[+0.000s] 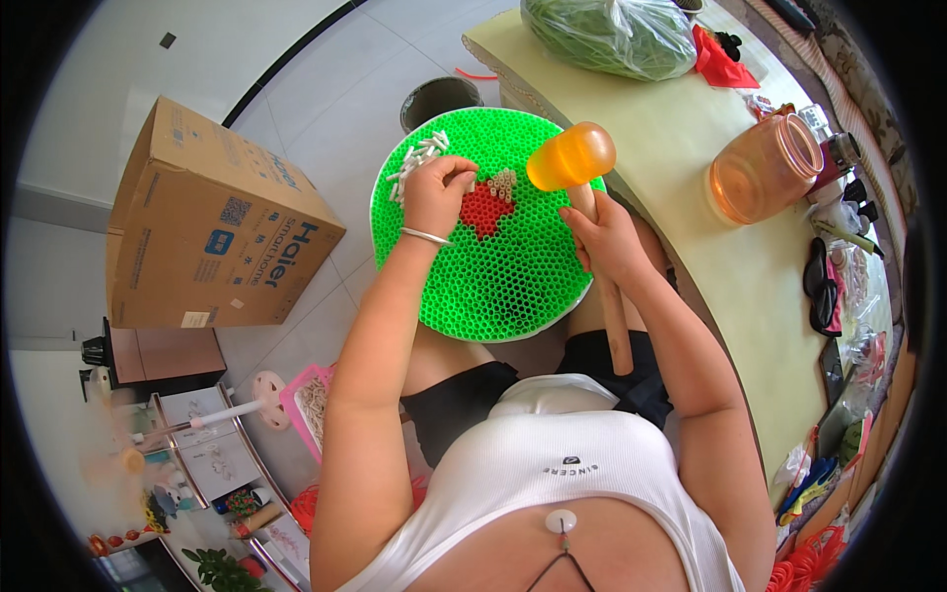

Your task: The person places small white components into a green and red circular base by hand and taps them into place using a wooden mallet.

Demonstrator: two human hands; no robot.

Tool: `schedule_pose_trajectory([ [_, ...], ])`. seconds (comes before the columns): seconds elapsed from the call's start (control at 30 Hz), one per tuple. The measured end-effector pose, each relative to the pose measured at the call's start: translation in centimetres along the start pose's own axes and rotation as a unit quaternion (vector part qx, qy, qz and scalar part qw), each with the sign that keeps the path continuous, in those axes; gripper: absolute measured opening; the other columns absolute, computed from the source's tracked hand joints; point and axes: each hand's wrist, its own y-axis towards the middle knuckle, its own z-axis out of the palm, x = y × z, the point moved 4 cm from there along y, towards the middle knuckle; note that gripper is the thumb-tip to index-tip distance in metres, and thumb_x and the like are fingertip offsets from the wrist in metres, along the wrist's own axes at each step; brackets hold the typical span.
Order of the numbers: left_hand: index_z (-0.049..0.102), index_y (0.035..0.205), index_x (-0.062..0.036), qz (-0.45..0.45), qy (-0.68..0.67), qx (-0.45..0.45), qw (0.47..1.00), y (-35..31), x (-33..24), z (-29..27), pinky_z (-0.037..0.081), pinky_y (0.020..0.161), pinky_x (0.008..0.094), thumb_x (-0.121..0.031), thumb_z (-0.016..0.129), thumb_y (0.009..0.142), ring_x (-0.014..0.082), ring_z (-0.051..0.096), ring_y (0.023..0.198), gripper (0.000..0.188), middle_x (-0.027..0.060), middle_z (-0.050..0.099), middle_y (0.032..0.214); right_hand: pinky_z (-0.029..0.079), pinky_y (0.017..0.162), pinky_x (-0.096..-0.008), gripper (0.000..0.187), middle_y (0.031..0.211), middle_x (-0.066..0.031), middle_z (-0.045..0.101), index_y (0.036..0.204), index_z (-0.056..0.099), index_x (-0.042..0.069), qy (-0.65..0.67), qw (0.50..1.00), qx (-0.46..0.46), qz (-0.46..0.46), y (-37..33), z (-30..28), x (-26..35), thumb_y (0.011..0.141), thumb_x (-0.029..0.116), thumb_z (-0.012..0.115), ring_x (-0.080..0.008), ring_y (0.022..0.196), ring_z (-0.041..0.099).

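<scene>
A round panel of packed green tubes [503, 291] with a pale rim rests at my lap. Near its middle is a patch of red tubes [486, 212], with several beige pegs [503, 185] standing at the patch's upper edge. My left hand [439, 187] is over the panel just left of the red patch. Its thumb and fingertips are pinched together; what they hold, if anything, is too small to make out. Loose white pegs [419, 158] lie on the panel beyond that hand. My right hand [609, 237] grips a mallet by its wooden handle [615, 331]; the amber head [570, 158] is raised above the panel's right edge.
A large cardboard box [217, 222] stands at the left. A dark bucket [439, 102] sits behind the panel, and a pink basket of pale pegs [312, 407] is by my left arm. The table [710, 261] at right bears a jar [764, 173] and a bag of greens [612, 35].
</scene>
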Motion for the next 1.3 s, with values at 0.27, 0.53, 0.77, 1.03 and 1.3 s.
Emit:
schedule_pose_trajectory([
  [0.27, 0.072, 0.082, -0.002, 0.08, 0.131, -0.011, 0.988, 0.1, 0.4, 0.9, 0.052, 0.068, 0.0366, -0.002, 0.071, 0.076, 0.0267, 0.065, 0.073, 0.006, 0.0133, 0.068, 0.077, 0.04, 0.038, -0.0285, 0.024, 0.061, -0.0024, 0.052, 0.095, 0.05, 0.0, 0.024, 1.0, 0.006, 0.007, -0.1, -0.1, 0.2, 0.094, 0.021, 0.062, -0.0113, 0.041, 0.05],
  [0.53, 0.072, 0.085, -0.002, 0.128, 0.193, 0.005, 0.973, 0.1, -1.2, 1.1, 0.051, 0.069, 0.0372, -0.005, 0.072, 0.077, 0.0283, 0.065, 0.075, 0.009, 0.0134, 0.068, 0.08, 0.041, 0.039, -0.0278, 0.023, 0.061, -0.0016, 0.051, 0.095, 0.05, 0.001, 0.036, 0.999, 0.009, 0.012, -0.2, -0.1, 0.4, 0.095, 0.021, 0.062, -0.0107, 0.042, 0.05],
  [0.77, 0.07, 0.08, -0.0043, 0.188, 0.239, 0.022, 0.952, -0.4, -1.9, 1.6, 0.051, 0.068, 0.0435, -0.006, 0.067, 0.078, 0.0341, 0.062, 0.075, 0.003, 0.0151, 0.062, 0.077, 0.04, 0.038, -0.0277, 0.023, 0.061, -0.0012, 0.051, 0.096, 0.051, 0.001, 0.036, 0.999, 0.002, 0.013, -0.2, 0.1, 0.2, 0.094, 0.022, 0.062, -0.0107, 0.042, 0.05],
  [1.03, 0.059, 0.071, -0.0039, 0.257, 0.333, 0.033, 0.907, -1.2, -1.9, 2.2, 0.051, 0.066, 0.0462, -0.002, 0.058, 0.074, 0.0363, 0.06, 0.074, 0.004, 0.0163, 0.055, 0.074, 0.04, 0.039, -0.0294, 0.026, 0.061, -0.003, 0.051, 0.094, 0.05, 0.0, -0.016, 1.0, 0.005, 0.003, 0.0, 0.3, 0.0, 0.094, 0.022, 0.063, -0.0116, 0.042, 0.051],
  [1.3, 0.071, 0.086, -0.0052, 0.156, 0.352, 0.075, 0.92, 0.2, -1.5, 2.2, 0.051, 0.073, 0.0454, -0.012, 0.068, 0.078, 0.0361, 0.063, 0.08, 0.011, 0.0167, 0.064, 0.08, 0.043, 0.041, -0.0301, 0.03, 0.065, -0.0056, 0.054, 0.092, 0.049, -0.001, -0.087, 0.996, 0.02, -0.026, -0.7, 1.1, 2.2, 0.091, 0.024, 0.066, -0.013, 0.046, 0.053],
])
